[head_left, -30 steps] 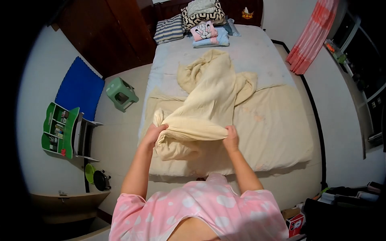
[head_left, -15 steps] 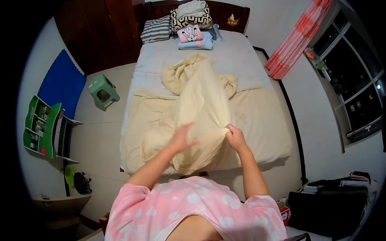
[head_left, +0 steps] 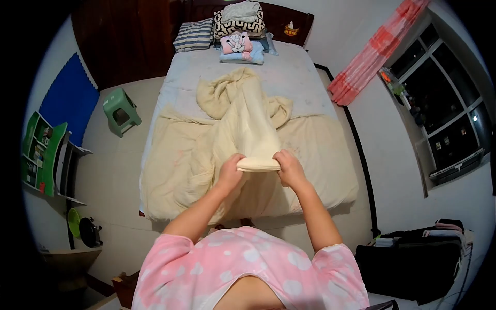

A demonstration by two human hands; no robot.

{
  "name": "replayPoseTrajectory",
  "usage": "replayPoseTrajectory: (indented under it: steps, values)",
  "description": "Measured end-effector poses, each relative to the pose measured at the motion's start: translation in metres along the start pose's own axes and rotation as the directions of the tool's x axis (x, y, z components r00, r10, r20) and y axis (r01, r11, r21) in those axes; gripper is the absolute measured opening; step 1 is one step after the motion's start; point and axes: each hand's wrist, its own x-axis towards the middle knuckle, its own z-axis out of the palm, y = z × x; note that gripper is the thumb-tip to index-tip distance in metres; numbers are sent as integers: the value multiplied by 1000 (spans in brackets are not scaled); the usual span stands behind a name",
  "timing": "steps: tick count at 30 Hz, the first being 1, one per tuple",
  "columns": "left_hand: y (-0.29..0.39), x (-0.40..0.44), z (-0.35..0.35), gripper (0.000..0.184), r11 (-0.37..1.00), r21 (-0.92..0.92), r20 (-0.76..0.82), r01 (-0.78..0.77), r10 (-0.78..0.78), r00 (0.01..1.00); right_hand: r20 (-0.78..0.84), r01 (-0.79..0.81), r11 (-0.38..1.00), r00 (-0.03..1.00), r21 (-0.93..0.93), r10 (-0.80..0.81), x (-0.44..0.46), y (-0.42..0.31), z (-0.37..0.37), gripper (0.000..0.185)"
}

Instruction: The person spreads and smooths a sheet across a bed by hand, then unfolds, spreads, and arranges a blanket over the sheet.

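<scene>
A pale yellow bed cover [head_left: 250, 126] lies bunched lengthwise down the middle of the bed, its near end raised toward me. My left hand [head_left: 231, 170] is closed on the left corner of that raised edge. At the right corner, my right hand [head_left: 289, 168] grips the same edge with its fingers wrapped round the cloth. Between the hands the edge is pulled straight and looks folded over. Beneath and to both sides, more pale yellow cloth [head_left: 323, 155] spreads across the foot of the bed, crumpled on the left and flatter on the right.
A striped pillow [head_left: 194, 35], a patterned cushion [head_left: 253, 26] and folded blue bedding [head_left: 240, 58] lie by the headboard. On the left stand a green stool [head_left: 122, 111] and a green shelf [head_left: 50, 155]. Dark clothes [head_left: 408, 268] hang at lower right, below the window.
My left hand, open over the cloth before, has closed on the cover's edge. That edge is now lifted and stretched between both hands. My right hand keeps its hold, slightly further left in view.
</scene>
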Motion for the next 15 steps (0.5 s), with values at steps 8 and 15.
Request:
replayPoseTrajectory:
  steps: [8,15]
  values:
    - [50,6,-65,19,998,44,-111,47,-41,993,-416,-318,948,864,-11,285,-26,76,82,26]
    - [28,14,-114,20,997,68,-248,38,-20,968,-335,-381,893,831,238,444,-33,113,118,12]
